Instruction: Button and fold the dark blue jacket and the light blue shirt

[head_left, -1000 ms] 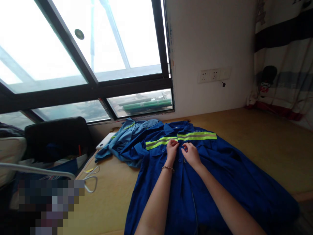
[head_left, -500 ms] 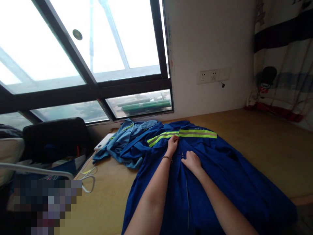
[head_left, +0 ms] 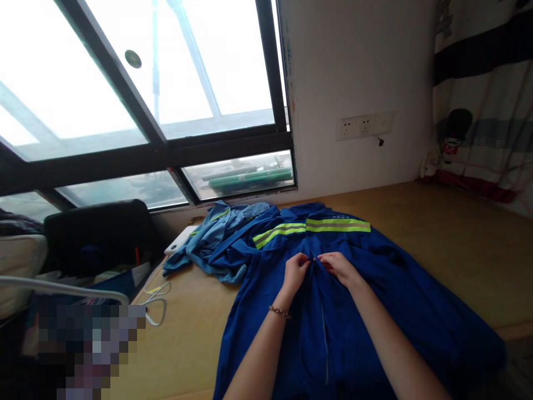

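A dark blue work jacket with a yellow-green reflective stripe across its chest lies spread out in front of me. My left hand pinches the front edge of the jacket just below the stripe. Close by on the right, my right hand is closed at the opposite front edge, its fingertips nearly meeting the left ones. Below both hands the front hangs parted, and a thin pale zipper line runs down it. Whatever small part sits between the fingertips is too small to make out.
A crumpled lighter blue garment lies left of the jacket, beside a white device and a white cable. Behind are a window and wall sockets. A black bag stands at the left; a curtain hangs right.
My left hand has moved down from the reflective stripe to the front opening. The right hand has shifted slightly up and right, so both hands are now level and close together.
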`<state>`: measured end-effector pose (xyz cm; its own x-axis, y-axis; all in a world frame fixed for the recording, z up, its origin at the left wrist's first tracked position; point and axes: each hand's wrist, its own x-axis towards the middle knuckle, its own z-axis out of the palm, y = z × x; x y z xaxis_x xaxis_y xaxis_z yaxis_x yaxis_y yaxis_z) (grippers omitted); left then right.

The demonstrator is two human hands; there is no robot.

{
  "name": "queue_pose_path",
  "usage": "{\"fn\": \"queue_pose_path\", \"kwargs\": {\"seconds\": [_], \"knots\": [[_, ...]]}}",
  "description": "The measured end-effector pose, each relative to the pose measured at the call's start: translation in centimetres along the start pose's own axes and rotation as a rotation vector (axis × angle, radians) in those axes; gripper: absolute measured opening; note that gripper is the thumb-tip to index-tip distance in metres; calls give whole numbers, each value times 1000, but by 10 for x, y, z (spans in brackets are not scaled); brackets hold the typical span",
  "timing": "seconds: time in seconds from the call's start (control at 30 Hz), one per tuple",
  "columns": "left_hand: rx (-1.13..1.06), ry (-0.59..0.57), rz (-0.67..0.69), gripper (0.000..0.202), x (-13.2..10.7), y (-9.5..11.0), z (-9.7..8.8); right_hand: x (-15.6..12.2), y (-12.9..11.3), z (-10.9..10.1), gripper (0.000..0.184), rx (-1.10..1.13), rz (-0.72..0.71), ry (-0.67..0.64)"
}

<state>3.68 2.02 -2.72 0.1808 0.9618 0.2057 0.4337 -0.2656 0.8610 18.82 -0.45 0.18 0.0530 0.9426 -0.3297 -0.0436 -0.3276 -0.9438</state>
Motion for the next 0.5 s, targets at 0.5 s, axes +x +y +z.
{"fn": "queue_pose_path", "kwargs": {"seconds": [0.5], "knots": [[-455,-30,-171,11,-4,-1,1,-2,11,14,22,-192,-448,85]]}}
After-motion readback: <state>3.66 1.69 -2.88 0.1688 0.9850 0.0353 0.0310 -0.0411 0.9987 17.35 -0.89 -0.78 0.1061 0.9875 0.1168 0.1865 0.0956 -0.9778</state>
